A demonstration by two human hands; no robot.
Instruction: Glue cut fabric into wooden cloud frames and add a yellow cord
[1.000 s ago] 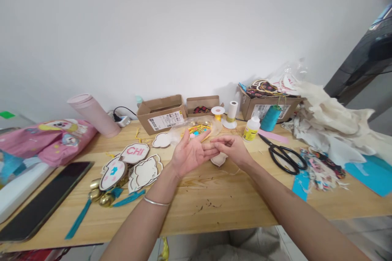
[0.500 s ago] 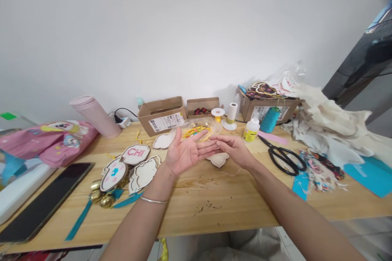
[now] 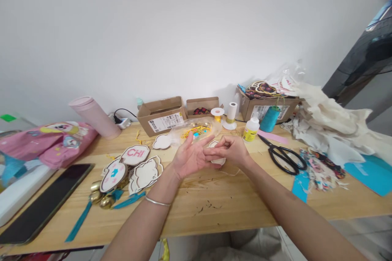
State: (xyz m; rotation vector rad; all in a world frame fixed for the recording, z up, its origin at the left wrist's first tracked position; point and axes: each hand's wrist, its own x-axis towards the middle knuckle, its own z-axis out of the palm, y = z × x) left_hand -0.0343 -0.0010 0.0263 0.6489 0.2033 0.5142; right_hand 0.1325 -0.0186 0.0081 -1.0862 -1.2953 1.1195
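My left hand [image 3: 192, 155] is palm up over the middle of the table, its thumb and fingers spread. Coming from the right, my right hand [image 3: 235, 151] meets its fingertips with thumb and fingers pinched together. Whatever lies in that pinch is too small to make out. Partly hidden behind both hands, a white scalloped plaque [image 3: 221, 162] lies on the wood. A thin pale thread [image 3: 234, 172] loops below my right hand. Just beyond my left hand sits a clear plastic tray [image 3: 177, 133] holding yellow cords [image 3: 196, 130].
Left are plaques, one lettered CHI [image 3: 136, 154], brass bells [image 3: 107, 202], a phone [image 3: 45, 204] and a pink tumbler [image 3: 94, 116]. Along the wall stand cardboard boxes [image 3: 165, 120]. Right are a glue bottle [image 3: 251, 129], teal thread cone [image 3: 270, 119], black scissors [image 3: 288, 159] and cloth scraps [image 3: 324, 171].
My left hand has shifted slightly right and lower, uncovering more of the tray. My right hand's fingers have curled more and now meet the left hand's fingers closer in.
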